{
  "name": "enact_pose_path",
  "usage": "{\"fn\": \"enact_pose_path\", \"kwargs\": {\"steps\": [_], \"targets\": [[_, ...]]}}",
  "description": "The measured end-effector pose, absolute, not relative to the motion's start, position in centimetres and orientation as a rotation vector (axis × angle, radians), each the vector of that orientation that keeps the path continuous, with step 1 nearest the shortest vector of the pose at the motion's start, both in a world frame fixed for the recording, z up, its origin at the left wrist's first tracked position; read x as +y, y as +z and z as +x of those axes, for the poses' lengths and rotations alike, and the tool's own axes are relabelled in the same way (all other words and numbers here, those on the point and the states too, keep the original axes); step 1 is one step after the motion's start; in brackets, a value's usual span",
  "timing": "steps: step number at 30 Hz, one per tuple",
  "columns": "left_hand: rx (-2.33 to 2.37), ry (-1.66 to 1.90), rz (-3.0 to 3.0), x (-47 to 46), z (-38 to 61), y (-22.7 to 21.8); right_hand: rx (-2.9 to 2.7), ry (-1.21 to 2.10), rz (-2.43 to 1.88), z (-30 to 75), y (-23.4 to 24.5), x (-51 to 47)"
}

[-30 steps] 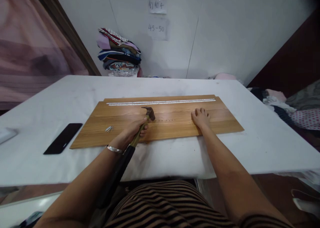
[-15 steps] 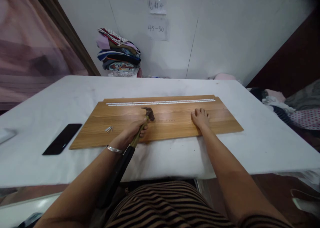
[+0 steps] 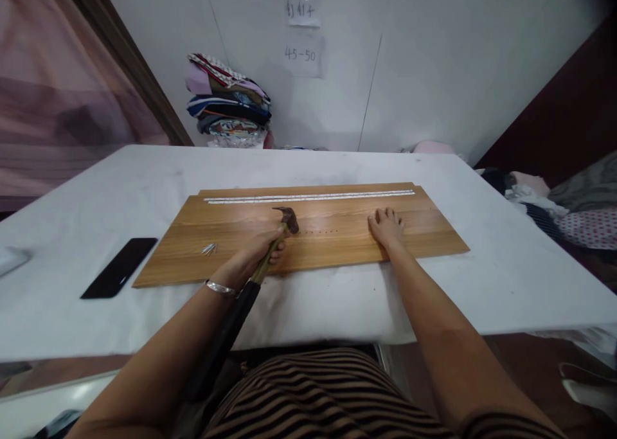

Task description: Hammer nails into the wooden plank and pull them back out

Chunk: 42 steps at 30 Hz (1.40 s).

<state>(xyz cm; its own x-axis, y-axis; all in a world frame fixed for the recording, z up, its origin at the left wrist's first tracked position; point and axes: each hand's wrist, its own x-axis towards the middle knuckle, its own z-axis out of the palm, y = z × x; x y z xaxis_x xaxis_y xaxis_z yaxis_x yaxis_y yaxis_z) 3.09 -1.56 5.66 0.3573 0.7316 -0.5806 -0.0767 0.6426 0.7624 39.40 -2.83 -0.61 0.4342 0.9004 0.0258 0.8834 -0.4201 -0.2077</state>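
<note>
My left hand [image 3: 263, 249] is wrapped round the upper handle of a claw hammer [image 3: 289, 220], close below its rusty head. The black grip of the hammer runs back under my forearm. The head is over the middle of a wooden board [image 3: 337, 252], at the left end of a row of dark nail heads [image 3: 321, 232]. On the right part of the board my right hand [image 3: 387, 228] lies palm down with its fingers spread. A small pile of loose nails [image 3: 209, 249] rests on the board's left part. Two white strips [image 3: 313, 197] run along the far edge.
The board lies on a table with a white cloth [image 3: 337, 310]. Left of the board is a black phone-like slab [image 3: 119, 267]. Folded clothes [image 3: 231, 101] are stacked by the wall at the back. More cloth [image 3: 535, 195] lies beyond the table at right.
</note>
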Motion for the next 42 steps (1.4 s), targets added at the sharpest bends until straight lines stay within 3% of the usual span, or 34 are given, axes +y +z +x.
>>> {"fn": "enact_pose_path", "kwargs": {"steps": [42], "targets": [[1.073, 0.575, 0.720, -1.36, 3.12, 5.51, -1.549, 0.132, -2.490, 39.27, -0.50, -2.79]]}}
